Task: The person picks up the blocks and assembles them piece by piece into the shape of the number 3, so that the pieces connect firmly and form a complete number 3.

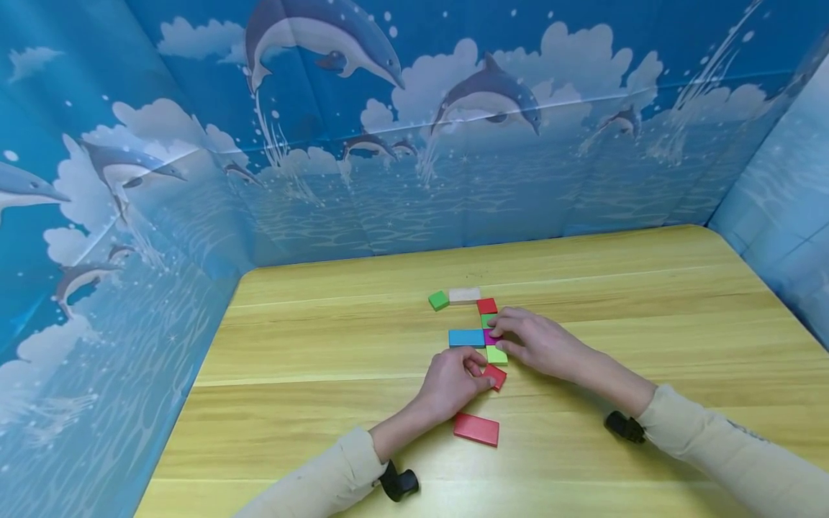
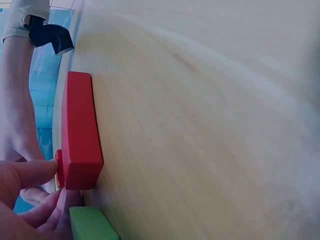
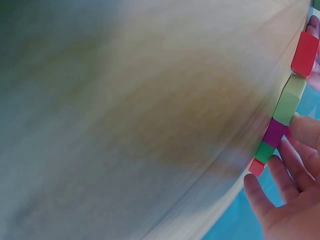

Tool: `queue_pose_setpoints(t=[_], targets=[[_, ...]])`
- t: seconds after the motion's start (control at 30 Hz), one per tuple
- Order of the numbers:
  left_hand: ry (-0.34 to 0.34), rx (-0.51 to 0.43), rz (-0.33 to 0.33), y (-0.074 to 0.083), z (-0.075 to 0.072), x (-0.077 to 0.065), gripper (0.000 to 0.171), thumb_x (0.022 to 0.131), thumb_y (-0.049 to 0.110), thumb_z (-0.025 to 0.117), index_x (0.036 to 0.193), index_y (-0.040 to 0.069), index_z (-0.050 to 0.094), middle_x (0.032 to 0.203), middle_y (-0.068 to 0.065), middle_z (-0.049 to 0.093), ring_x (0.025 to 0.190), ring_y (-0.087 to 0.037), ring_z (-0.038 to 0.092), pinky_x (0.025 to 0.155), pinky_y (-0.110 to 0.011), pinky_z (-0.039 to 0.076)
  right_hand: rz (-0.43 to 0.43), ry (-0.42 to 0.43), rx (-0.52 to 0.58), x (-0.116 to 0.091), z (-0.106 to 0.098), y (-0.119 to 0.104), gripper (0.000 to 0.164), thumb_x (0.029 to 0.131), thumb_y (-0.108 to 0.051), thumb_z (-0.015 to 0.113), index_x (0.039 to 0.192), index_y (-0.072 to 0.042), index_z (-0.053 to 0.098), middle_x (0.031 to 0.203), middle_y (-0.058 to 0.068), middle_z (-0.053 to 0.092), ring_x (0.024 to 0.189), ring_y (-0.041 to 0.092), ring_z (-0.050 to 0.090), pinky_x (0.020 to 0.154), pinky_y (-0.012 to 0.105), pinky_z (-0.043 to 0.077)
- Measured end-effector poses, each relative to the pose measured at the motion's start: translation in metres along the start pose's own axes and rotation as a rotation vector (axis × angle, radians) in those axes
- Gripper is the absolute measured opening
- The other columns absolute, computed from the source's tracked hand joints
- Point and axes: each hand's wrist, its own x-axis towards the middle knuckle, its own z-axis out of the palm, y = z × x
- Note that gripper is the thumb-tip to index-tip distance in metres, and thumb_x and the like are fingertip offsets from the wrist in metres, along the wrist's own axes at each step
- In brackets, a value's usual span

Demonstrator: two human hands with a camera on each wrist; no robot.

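Observation:
My left hand (image 1: 451, 385) pinches a small red square block (image 1: 495, 376) between thumb and fingers, at the near end of a line of blocks. Farther along the line come a lime block (image 1: 496, 355), a purple block (image 1: 490, 337), a green block (image 1: 488, 321) and a red block (image 1: 487, 306). Beside the purple one lies a blue rectangular block (image 1: 466, 338). My right hand (image 1: 540, 342) is at the line's right side, its thumb by the lime and purple blocks. In the right wrist view its fingers are spread along the blocks.
A red rectangular block (image 1: 476, 429) lies on the wooden table (image 1: 615, 446) just nearer than my left hand. A whitish block (image 1: 464, 296) and another green block (image 1: 438, 301) lie at the far end. In the left wrist view a green block (image 2: 92, 224) sits low. A dolphin-printed curtain (image 1: 414, 194) stands behind.

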Motion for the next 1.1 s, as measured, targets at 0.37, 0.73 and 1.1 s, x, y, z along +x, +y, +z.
queue_pose_setpoints(t=[0.37, 0.73, 1.1], targets=[[0.009, -0.001, -0.024, 0.001, 0.003, 0.001, 0.021, 0.081, 0.015, 0.081, 0.097, 0.006, 0.073, 0.07, 0.009, 0.06, 0.062, -0.005, 0.052, 0.058, -0.021, 0.045, 0.003, -0.01, -0.002, 0.001, -0.001, -0.001, 0.015, 0.09, -0.01, 0.072, 0.105, -0.013, 0.072, 0.119, 0.003, 0.062, 0.109, 0.025, 0.059, 0.092, 0.046, 0.05], [0.026, -0.012, -0.015, 0.001, 0.001, -0.001, 0.021, 0.081, 0.015, 0.08, 0.097, 0.005, 0.072, 0.071, 0.009, 0.06, 0.061, -0.005, 0.053, 0.059, -0.021, 0.045, 0.004, -0.011, -0.006, 0.001, -0.001, -0.001, 0.016, 0.09, -0.011, 0.072, 0.106, -0.013, 0.072, 0.119, 0.003, 0.062, 0.11, 0.025, 0.059, 0.092, 0.047, 0.05], [-0.048, -0.054, 0.119, -0.006, -0.02, -0.01, 0.016, 0.087, 0.009, 0.074, 0.102, 0.006, 0.073, 0.082, 0.007, 0.064, 0.075, -0.006, 0.058, 0.067, -0.022, 0.051, 0.01, -0.014, -0.007, 0.0, -0.001, 0.0, 0.014, 0.091, -0.012, 0.071, 0.105, -0.013, 0.072, 0.118, 0.001, 0.062, 0.109, 0.022, 0.059, 0.092, 0.043, 0.05]])
